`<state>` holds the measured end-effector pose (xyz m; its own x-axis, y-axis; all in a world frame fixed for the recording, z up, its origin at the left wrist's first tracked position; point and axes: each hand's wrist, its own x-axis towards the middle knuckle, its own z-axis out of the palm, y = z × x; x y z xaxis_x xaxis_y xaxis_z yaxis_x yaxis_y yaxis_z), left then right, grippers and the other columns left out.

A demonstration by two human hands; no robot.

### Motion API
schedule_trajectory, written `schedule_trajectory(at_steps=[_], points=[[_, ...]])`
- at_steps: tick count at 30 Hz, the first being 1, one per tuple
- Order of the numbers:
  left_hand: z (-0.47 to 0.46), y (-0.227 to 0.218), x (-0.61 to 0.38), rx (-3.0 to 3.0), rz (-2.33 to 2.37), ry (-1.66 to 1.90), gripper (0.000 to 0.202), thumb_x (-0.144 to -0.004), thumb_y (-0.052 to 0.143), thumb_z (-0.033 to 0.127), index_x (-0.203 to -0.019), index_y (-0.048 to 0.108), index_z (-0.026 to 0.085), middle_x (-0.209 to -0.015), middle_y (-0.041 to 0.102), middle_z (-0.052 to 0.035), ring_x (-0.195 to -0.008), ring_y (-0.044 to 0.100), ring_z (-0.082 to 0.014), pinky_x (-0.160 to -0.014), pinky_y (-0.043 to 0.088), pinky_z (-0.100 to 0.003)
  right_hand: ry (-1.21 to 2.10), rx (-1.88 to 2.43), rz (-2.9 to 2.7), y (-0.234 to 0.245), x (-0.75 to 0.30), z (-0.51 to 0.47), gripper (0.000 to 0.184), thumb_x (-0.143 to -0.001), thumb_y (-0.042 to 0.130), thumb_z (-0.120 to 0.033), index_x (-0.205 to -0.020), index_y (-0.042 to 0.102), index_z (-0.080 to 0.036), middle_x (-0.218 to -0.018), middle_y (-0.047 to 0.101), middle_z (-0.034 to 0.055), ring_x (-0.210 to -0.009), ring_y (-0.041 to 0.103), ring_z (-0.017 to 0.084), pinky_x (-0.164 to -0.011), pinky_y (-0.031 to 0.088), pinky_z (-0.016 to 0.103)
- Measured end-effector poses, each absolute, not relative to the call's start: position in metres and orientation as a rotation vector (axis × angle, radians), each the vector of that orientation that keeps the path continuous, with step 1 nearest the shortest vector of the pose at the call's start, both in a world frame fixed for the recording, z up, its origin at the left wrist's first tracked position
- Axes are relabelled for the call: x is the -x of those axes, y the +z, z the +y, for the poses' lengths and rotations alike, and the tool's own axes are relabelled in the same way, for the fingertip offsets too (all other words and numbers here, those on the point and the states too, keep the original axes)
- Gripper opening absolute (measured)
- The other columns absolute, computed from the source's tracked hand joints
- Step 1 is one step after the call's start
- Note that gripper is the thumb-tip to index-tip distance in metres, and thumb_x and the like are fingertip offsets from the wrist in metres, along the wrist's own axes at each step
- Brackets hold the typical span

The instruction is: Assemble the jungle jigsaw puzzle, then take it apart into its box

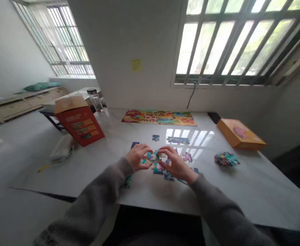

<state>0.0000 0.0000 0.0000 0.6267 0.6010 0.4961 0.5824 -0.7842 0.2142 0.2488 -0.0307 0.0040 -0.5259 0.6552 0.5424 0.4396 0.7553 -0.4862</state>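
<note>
My left hand point(137, 156) and my right hand point(176, 164) meet over a cluster of joined jigsaw pieces point(158, 167) on the white table point(144, 191). Both hands have curled fingers and pinch a small puzzle piece point(153, 156) between them, just above the cluster. Grey sleeves cover both arms. Loose pieces lie around: a dark blue one point(134, 144) by my left hand, one point(155, 137) further back, a purple one point(187, 156) to the right, and a short joined strip point(177, 140).
A finished colourful puzzle point(159, 117) lies at the table's far edge. A red box point(80, 124) stands at left beside a clear bottle point(96, 99). An orange box point(240, 134) and a heap of pieces point(226, 159) sit at right. Barred windows behind.
</note>
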Motion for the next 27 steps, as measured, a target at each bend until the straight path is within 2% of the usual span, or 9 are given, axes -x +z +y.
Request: schedule_trajectory(at_steps=[5,9,11,16,20,23,27], points=[[-0.022,0.002,0.006,-2.768,1.042,0.782,0.042,-0.073,0.071,0.035,-0.109,0.061,0.018,-0.107,0.066,-0.0081,-0.102,0.06,-0.0265,-0.093,0.043,-0.039,0.314,0.81,-2.297,0.0,-0.238,-0.051,0.027,-0.093,0.062,-0.022,-0.119,0.056,-0.024,-0.118,0.062,0.0091,-0.111,0.056,0.024,-0.096,0.049,0.043],[-0.034,-0.007,0.028,-2.588,1.071,0.891,0.039,-0.087,0.061,0.038,-0.121,0.059,0.02,-0.112,0.065,-0.0089,-0.104,0.06,-0.0248,-0.093,0.046,-0.039,0.291,0.938,-2.318,0.002,-0.231,-0.075,0.029,-0.092,0.065,-0.026,-0.119,0.056,-0.024,-0.115,0.065,0.0077,-0.111,0.055,0.026,-0.097,0.046,0.045],[-0.038,-0.016,0.042,-2.492,1.139,1.007,0.029,-0.093,0.052,0.033,-0.117,0.062,0.019,-0.108,0.065,-0.0089,-0.099,0.061,-0.0223,-0.088,0.049,-0.036,0.304,0.972,-2.344,-0.002,-0.224,-0.089,0.029,-0.092,0.066,-0.028,-0.119,0.056,-0.025,-0.116,0.065,0.007,-0.113,0.053,0.027,-0.097,0.044,0.045],[-0.042,-0.031,0.064,-2.486,1.339,1.178,0.017,-0.091,0.053,0.024,-0.094,0.069,0.02,-0.097,0.066,-0.0071,-0.095,0.059,-0.0229,-0.091,0.048,-0.039,0.302,0.987,-2.392,-0.021,-0.213,-0.118,0.027,-0.089,0.069,-0.025,-0.114,0.059,-0.025,-0.117,0.066,0.0052,-0.118,0.051,0.026,-0.103,0.038,0.043],[-0.042,-0.032,0.065,-2.436,1.399,1.224,0.018,-0.092,0.051,0.022,-0.091,0.07,0.019,-0.094,0.066,-0.0065,-0.094,0.058,-0.0223,-0.09,0.049,-0.039,0.289,1.076,-2.42,-0.026,-0.224,-0.13,0.024,-0.089,0.068,-0.022,-0.112,0.06,-0.026,-0.118,0.066,0.0038,-0.119,0.05,0.025,-0.102,0.037,0.042],[-0.04,-0.034,0.064,-2.47,1.375,1.212,0.017,-0.091,0.052,0.021,-0.089,0.069,0.019,-0.093,0.066,-0.0061,-0.092,0.058,-0.0219,-0.089,0.049,-0.039,0.271,1.147,-2.407,-0.025,-0.233,-0.135,0.019,-0.09,0.065,-0.02,-0.107,0.062,-0.028,-0.126,0.063,0.0025,-0.122,0.049,0.025,-0.102,0.038,0.042],[-0.037,-0.041,0.066,-2.501,1.363,1.192,0.016,-0.09,0.053,0.022,-0.089,0.069,0.02,-0.093,0.067,-0.0058,-0.091,0.059,-0.0217,-0.087,0.049,-0.037,0.183,1.189,-2.333,-0.029,-0.244,-0.138,0.023,-0.091,0.062,-0.021,-0.112,0.063,-0.029,-0.132,0.06,0.0041,-0.124,0.048,0.027,-0.102,0.038,0.044]])
